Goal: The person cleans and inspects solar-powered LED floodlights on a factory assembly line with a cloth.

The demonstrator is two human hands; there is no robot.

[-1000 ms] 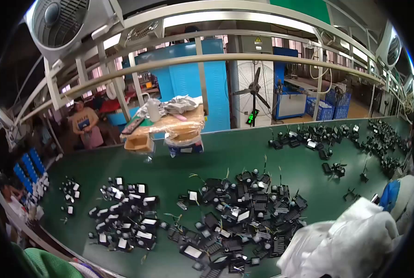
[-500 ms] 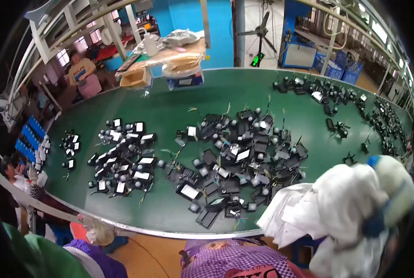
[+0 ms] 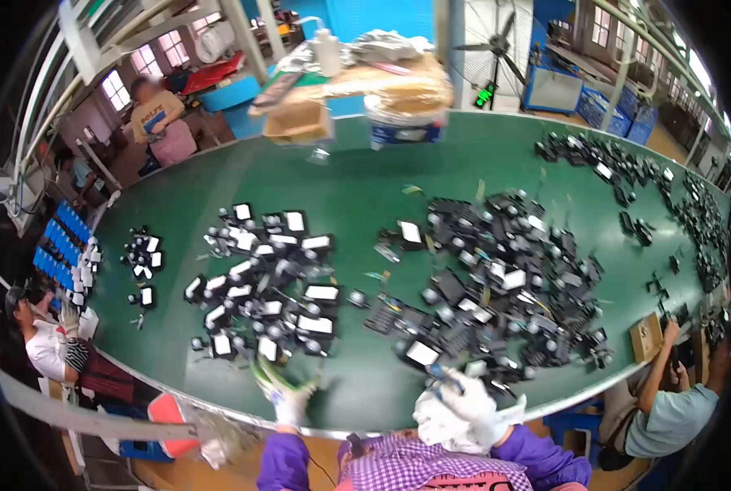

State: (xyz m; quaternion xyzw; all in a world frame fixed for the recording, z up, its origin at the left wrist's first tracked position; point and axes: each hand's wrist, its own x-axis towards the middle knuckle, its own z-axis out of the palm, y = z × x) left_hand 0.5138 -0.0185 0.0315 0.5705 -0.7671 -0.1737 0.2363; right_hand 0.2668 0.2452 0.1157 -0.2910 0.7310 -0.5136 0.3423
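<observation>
My left hand (image 3: 285,399), in a white glove with green at the fingers, is over the table's near edge. Its fingers are spread and hold nothing, just below a pile of small black plastic devices (image 3: 320,326) with pale domes and white faces. My right hand (image 3: 470,399), gloved in white with blue fingertips, grips a crumpled white cloth (image 3: 435,421) at the near edge. Beyond it lies a larger heap of similar black devices (image 3: 513,280), some with loose coloured wires. Part of the cloth is hidden under the hand.
The green table (image 3: 365,184) curves around me. A smaller device group (image 3: 154,260) lies left, and more devices (image 3: 697,217) line the far right. Boxes (image 3: 298,124) hang at the back. Co-workers sit at left (image 3: 50,340) and right (image 3: 672,417); another person (image 3: 159,123) is beyond the table.
The white cloth, large and near the camera at right before, is now low at the table edge under my right hand. My left hand has come into view, and the view has turned left.
</observation>
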